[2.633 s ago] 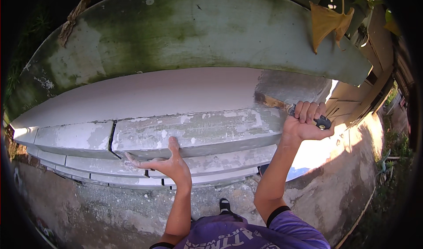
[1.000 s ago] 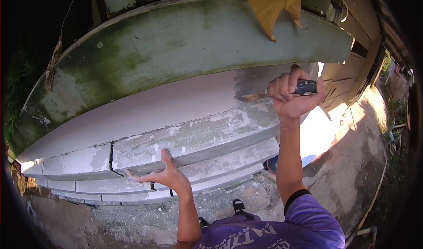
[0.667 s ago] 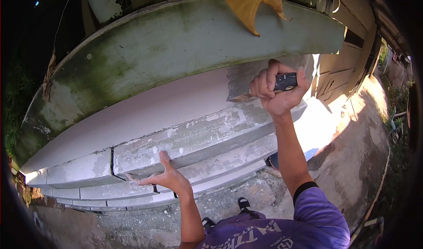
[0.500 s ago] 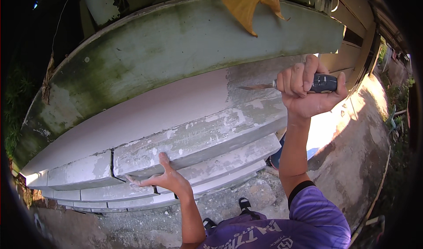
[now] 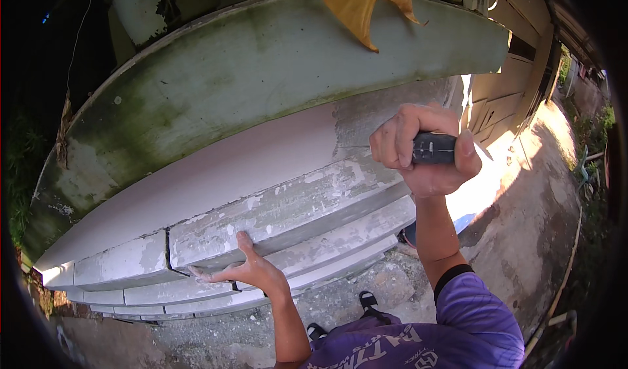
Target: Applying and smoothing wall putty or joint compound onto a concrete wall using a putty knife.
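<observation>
My right hand point(image 5: 399, 147) is closed around the dark handle point(image 5: 433, 148) of a scraper, raised in front of a recessed white surface point(image 5: 203, 160). Its thin blade is nearly edge-on, beside a rough grey patch point(image 5: 356, 120) at that surface's right end; whether it touches is unclear. My left hand point(image 5: 258, 269) rests with spread fingers on the front edge of a long stepped ledge point(image 5: 294, 205), thumb on its face, fingertips whitish with residue. The ledge has blotchy white and grey coating and dark gaps between sections. Above, a curved, algae-stained green-grey band point(image 5: 229, 62) overhangs the recess.
A dry yellow leaf point(image 5: 363, 3) hangs over the band. Wooden panels point(image 5: 507, 101) stand at right, by a sunlit concrete path point(image 5: 530, 205) with plants along it. A partly hidden blue object point(image 5: 461, 222) lies behind my right arm. My sandalled feet point(image 5: 367, 300) are below.
The view has tilted and shifted since the earliest frame. My right hand has risen, swung right, then dropped slightly left, the blade now less visible. My left hand stays on the ledge.
</observation>
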A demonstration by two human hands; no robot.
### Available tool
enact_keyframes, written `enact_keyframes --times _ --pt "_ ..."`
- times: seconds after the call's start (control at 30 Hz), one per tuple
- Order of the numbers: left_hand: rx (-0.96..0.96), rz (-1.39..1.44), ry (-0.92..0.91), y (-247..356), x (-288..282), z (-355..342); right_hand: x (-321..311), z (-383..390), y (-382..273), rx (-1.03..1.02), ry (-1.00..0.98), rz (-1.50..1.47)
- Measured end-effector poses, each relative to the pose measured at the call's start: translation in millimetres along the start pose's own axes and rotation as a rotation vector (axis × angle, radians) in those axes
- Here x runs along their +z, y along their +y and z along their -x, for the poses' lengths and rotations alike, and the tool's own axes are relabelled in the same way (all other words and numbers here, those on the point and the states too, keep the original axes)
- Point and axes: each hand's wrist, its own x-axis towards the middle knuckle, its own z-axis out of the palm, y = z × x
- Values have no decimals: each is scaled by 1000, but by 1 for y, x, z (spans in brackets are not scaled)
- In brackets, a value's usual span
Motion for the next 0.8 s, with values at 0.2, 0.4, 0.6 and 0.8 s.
enact_keyframes --times 0.2,0.4,0.6,0.8 --pt "-27 -1 -13 -14 -2 -3 -10 3 36 216 15 71" --pt "38 -13 20 -2 5 4 -28 42 42 -101 -31 -78" --pt "69 9 25 -1 4 1 -32 85 2 -129 58 825" --pt "182 -31 32 -5 6 -1 -21 144 -10 365 376 468"
